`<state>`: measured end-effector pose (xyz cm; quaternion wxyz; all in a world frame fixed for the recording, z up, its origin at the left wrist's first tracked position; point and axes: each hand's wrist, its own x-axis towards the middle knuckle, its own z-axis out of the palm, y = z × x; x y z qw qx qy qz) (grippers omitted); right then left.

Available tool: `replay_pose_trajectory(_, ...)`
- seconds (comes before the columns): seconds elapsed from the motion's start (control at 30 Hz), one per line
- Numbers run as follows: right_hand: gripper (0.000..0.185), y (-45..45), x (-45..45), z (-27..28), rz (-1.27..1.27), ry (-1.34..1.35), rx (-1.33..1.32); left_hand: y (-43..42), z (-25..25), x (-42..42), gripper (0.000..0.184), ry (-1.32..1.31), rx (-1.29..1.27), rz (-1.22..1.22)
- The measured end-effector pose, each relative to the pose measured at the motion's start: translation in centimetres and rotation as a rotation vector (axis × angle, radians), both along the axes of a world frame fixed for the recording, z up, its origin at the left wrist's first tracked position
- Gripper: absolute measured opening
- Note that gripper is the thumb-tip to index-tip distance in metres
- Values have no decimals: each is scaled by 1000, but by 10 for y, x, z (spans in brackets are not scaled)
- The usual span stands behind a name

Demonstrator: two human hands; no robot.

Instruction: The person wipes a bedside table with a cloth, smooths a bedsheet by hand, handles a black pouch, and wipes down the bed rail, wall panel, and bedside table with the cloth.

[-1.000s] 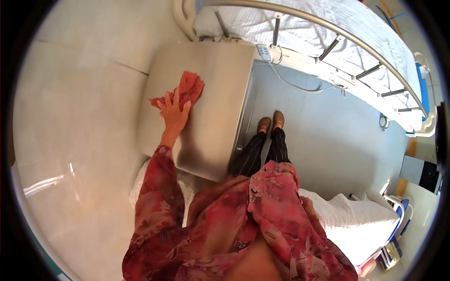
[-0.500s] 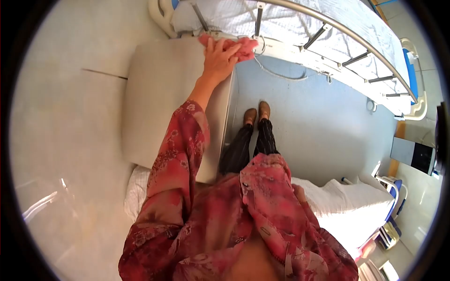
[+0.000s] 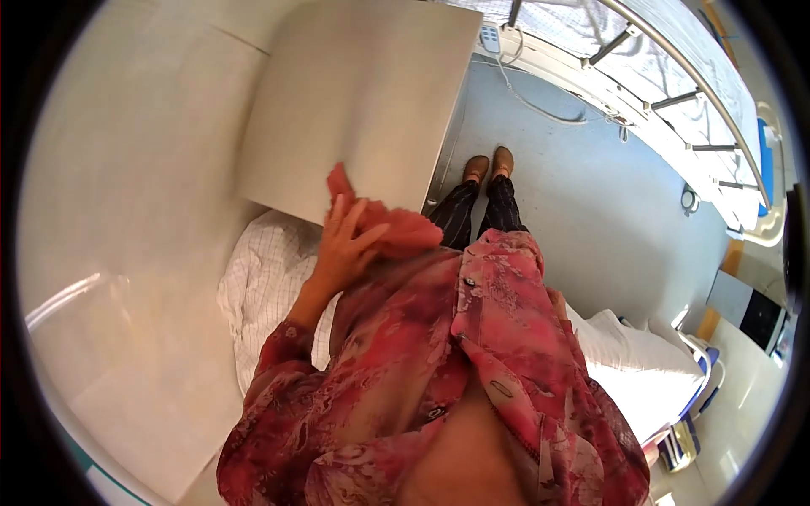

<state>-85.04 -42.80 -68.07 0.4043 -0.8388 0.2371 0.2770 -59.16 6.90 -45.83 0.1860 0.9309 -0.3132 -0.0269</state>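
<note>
The left hand (image 3: 344,249) is on a red cloth (image 3: 401,229), with its fingers spread apart over it. I cannot tell if the fingers pinch the cloth or just press on it. The cloth is all bunched up. It is at the near edge of a big, smooth box top (image 3: 363,93), close to the front of the person's red shirt (image 3: 506,278). One thin end of the cloth pokes up onto the box top, and the fat part sticks out to the right of the hand. Only a little bit of the right hand (image 3: 557,304) peeks out by the side of the shirt, so I cannot tell if it is open or closed. A white sheet with thin lines (image 3: 270,261) is below the box top, to the left of the shirt. The person has dark striped pants (image 3: 501,202) and brown shoes (image 3: 503,158), and stands on a blue-gray floor (image 3: 591,194) to the right of the box. Up at the top right is a bed (image 3: 717,93) with a metal rail (image 3: 688,63). A small remote with blue buttons (image 3: 490,38) is at the bed's side, and a pale cord (image 3: 540,110) hangs near it. More white bedding (image 3: 624,363) is to the right of the shirt.
</note>
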Motion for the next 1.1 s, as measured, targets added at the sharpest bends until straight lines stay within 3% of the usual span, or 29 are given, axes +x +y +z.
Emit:
replay_pose_trajectory(0.07,25,-9,-29,-48,-297,-142,164,29,4,-14,50,19,133,180)
replay_pose_trajectory(0.27,24,-24,-18,-44,-89,-195,159,62,-45,30,53,-166,-27,510)
replay_pose_trajectory(0.33,23,-33,1,-28,-46,-224,212,37,-15,48,71,-22,-86,518)
replay_pose_trajectory(0.37,23,-36,16,-17,-25,-236,250,42,-18,52,77,-82,-265,475)
replay_pose_trajectory(0.47,28,-21,101,76,-208,-3,289,55,18,11,62,-79,-396,649)
replay_pose_trajectory(0.5,27,-11,128,101,-219,-27,255,71,17,-17,54,167,-434,726)
replay_pose_trajectory(0.6,30,47,213,174,119,-110,156,106,11,-121,32,834,-539,864)
replay_pose_trajectory(0.67,30,114,262,219,444,-264,252,90,35,-153,24,798,-518,761)
replay_pose_trajectory(0.77,33,252,306,298,866,-331,452,59,73,-162,19,631,-515,858)
replay_pose_trajectory(0.9,35,377,289,301,1443,-662,852,27,110,-162,16,441,-549,742)
replay_pose_trajectory(0.93,35,391,281,296,1554,-724,994,29,121,-158,14,458,-688,594)
replay_pose_trajectory(0.97,35,395,277,302,1568,-713,1003,33,129,-156,13,470,-824,439)
replay_pose_trajectory(1.0,36,394,269,314,1641,-392,909,44,132,-158,13,468,-833,459)
replay_pose_trajectory(1.03,36,392,262,322,1687,-75,799,65,133,-161,17,876,-1097,529)
replay_pose_trajectory(1.07,36,387,263,323,1704,-65,805,88,129,-164,23,1289,-1352,581)
replay_pose_trajectory(1.1,37,377,266,322,1640,-17,834,114,94,-173,31,1293,-1612,509)
